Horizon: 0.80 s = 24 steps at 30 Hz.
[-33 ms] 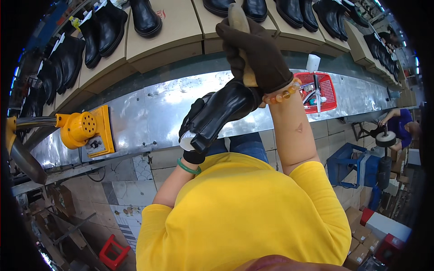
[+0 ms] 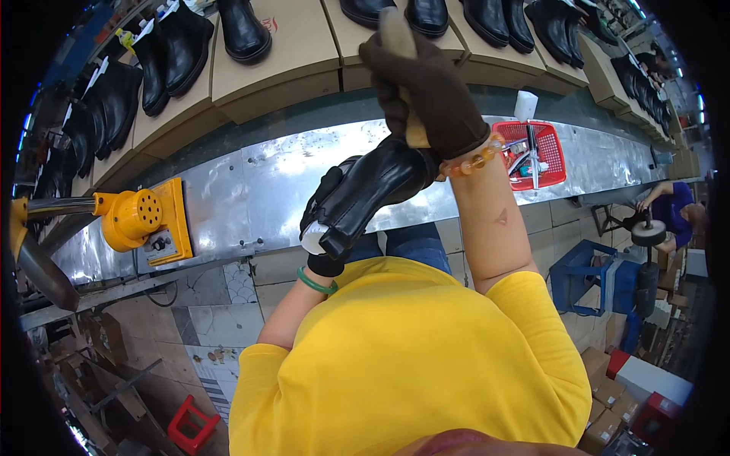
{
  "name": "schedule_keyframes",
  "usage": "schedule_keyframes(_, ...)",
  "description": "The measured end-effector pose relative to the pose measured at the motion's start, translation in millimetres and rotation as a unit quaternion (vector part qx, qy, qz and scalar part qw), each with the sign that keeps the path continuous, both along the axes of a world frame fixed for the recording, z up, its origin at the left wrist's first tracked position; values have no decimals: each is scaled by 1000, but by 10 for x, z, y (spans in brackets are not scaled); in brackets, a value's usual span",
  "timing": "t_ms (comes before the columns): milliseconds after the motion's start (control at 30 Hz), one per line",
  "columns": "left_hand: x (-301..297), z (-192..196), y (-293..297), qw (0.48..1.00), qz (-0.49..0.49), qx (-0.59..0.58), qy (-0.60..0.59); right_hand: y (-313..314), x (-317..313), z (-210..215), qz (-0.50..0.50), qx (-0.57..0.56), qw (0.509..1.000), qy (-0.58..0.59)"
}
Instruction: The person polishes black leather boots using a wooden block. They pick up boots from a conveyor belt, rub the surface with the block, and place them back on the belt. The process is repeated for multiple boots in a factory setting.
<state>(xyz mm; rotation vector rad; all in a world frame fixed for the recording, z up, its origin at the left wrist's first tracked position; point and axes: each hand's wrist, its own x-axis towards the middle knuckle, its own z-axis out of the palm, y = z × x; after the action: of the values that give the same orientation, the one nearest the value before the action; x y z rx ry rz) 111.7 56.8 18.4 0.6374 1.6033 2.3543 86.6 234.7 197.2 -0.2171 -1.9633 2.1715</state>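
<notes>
The shiny black leather boot (image 2: 372, 190) could slip and fall to the tiled floor (image 2: 220, 304), I think, because it is held up in the air over the edge of the shiny metal bench (image 2: 251, 190) with nothing under it. The smooth leather may slide in a glove. The pale rounded rubbing block (image 2: 399, 45) could also press too hard and mark the boot.

The left hand (image 2: 327, 228), in a black glove, is closed around the lower end of the boot, near the heel. The right hand (image 2: 426, 91), in a dark brown glove, is closed tight around the pale block and sits on top of the boot's upper end, touching it. So the boot lies between the two hands, tilted, with the left hand low and the right hand high.

Near the left hand, on the bench, sits a yellow machine part with small holes (image 2: 141, 216). A red wire basket (image 2: 536, 152) stands to the right. More black boots on brown cardboard boxes (image 2: 243, 30) line the far side.
</notes>
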Motion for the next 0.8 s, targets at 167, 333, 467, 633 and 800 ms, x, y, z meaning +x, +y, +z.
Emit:
schedule_keyframes(167,-23,-117,-52,995,20,-88,51,51,100,5,-54,-50,996,59)
schedule_keyframes(333,-265,-97,-222,975,82,-203,-45,523,354,-68,-113,-233,947,191)
schedule_keyframes(467,-863,417,109,983,178,-8,34,719,661,-899,-183,-104,977,34)
schedule_keyframes(633,-2097,880,802,959,270,81,30,658,1024,-1813,-219,-133,956,-145)
schedule_keyframes(800,-2840,992,1393,815,395,-277,323,640,1238,-2208,-248,-135,948,-149)
